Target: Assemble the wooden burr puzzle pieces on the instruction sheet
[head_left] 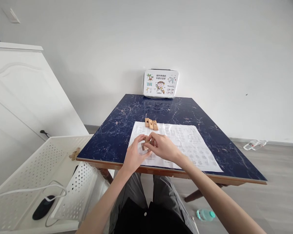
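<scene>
My left hand [134, 155] and my right hand [164, 147] meet over the near part of a printed paper sheet [190, 143]. Between their fingertips are small notched wooden puzzle pieces [144, 146], partly covered by the fingers. Both hands are closed around these pieces; exactly which piece each one grips is hard to make out. Just beyond the fingers, several more wooden pieces with holes [151, 124] lie side by side at the sheet's far left edge.
A white cartoon-printed case [160, 84] stands against the wall at the back of the dark blue marbled table [107, 139]. Left of the table is a white perforated basket [26, 162] with a black mouse [44, 207] and cables. A bottle [205, 215] lies on the floor.
</scene>
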The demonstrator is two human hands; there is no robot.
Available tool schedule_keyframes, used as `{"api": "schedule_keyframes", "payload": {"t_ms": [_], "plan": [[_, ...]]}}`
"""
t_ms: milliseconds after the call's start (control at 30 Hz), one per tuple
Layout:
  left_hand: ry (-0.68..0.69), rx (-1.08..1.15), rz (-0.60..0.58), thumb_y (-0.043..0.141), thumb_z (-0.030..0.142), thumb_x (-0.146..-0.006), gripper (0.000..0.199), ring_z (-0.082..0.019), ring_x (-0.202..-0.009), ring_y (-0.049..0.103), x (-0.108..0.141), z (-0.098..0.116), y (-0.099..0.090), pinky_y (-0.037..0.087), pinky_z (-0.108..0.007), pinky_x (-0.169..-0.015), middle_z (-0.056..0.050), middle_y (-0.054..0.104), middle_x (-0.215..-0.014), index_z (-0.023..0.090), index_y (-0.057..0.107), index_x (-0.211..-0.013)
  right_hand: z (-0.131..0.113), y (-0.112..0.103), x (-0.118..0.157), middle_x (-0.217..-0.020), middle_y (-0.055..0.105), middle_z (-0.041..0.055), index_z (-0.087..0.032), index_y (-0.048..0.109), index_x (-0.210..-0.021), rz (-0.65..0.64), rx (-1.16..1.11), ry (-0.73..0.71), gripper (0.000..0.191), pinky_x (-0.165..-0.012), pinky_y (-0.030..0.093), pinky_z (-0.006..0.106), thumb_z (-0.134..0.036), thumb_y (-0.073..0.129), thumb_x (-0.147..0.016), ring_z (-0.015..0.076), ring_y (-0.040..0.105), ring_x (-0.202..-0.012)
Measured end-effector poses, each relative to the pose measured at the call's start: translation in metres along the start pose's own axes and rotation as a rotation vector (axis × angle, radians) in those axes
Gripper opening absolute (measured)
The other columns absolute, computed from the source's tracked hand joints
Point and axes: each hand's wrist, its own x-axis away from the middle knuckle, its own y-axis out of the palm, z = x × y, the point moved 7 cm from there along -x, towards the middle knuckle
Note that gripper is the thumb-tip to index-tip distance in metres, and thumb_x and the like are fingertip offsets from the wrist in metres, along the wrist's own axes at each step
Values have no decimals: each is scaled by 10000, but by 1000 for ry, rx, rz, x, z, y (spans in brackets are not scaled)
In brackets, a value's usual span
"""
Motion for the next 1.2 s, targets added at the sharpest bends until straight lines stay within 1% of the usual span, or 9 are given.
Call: {"api": "schedule_keyframes", "payload": {"t_ms": [100, 200, 333, 433, 533, 700, 900, 1000, 1200], "plan": [[-25, 59, -2, 841, 288, -810, 692, -286, -1310, 645, -1, -2, -1, 515, -458, -1139, -87, 669, -1395, 284, 505, -1416, -2, -5, 2, -919, 725, 29, -227, 583, -919, -59, -19, -113, 132, -657, 427, 285, -320, 589, -1014, 183, 644, -761], [-51, 133, -27, 858, 306, -802, 716, -292, -1316, 643, -2, -4, -1, 521, -461, -1138, -97, 669, -1399, 272, 504, -1424, -1, -7, 5, -1025, 726, 49, -223, 593, -998, -105, -13, -184, 124, -701, 451, 289, -305, 530, -1067, 194, 670, -840], [-82, 186, -59, 869, 318, -793, 732, -300, -1333, 630, -3, -6, 1, 521, -468, -1139, -102, 661, -1416, 269, 506, -1427, 2, -4, 6, -1063, 709, 51, -222, 613, -1111, -84, 137, -282, 105, -691, 426, 277, -255, 518, -1083, 194, 669, -849], [-102, 212, -53, 880, 307, -778, 734, -293, -1328, 634, -3, -9, 1, 518, -469, -1144, -100, 663, -1410, 260, 514, -1413, 3, -1, 5, -1022, 697, 49, -214, 615, -1143, -57, 246, -333, 128, -662, 398, 269, -235, 500, -1091, 184, 655, -811], [-127, 219, -46, 890, 318, -768, 745, -293, -1320, 639, -3, -12, 2, 515, -481, -1147, -102, 663, -1408, 258, 515, -1408, 1, 0, 5, -978, 685, 50, -208, 617, -1143, -31, 311, -344, 145, -661, 393, 275, -216, 480, -1094, 187, 647, -801], [-148, 224, -37, 901, 315, -755, 735, -294, -1304, 651, -4, -13, 3, 520, -485, -1140, -99, 677, -1383, 258, 527, -1386, -3, 0, 7, -980, 683, 70, -201, 618, -1163, -12, 313, -308, 158, -667, 407, 292, -215, 479, -1089, 205, 654, -816], [-104, 176, -29, 894, 329, -767, 752, -304, -1311, 647, -3, -11, 2, 521, -489, -1140, -95, 664, -1408, 278, 515, -1414, 2, 1, 11, -956, 673, 57, -201, 621, -1107, 8, 348, -287, 160, -630, 382, 289, -276, 479, -1099, 185, 614, -729], [-77, 165, -27, 889, 332, -775, 748, -302, -1308, 649, -2, -10, 2, 521, -492, -1139, -92, 665, -1404, 283, 513, -1420, 3, 0, 14, -942, 661, 62, -198, 620, -1091, 12, 398, -324, 183, -660, 406, 302, -280, 457, -1108, 198, 610, -752], [-61, 139, -41, 880, 345, -791, 730, -302, -1297, 653, -2, -8, 2, 534, -490, -1124, -100, 659, -1407, 277, 505, -1414, 6, -3, 18, -960, 657, 91, -194, 622, -1151, 7, 444, -391, 225, -726, 458, 352, -258, 409, -1117, 238, 613, -826]]}}
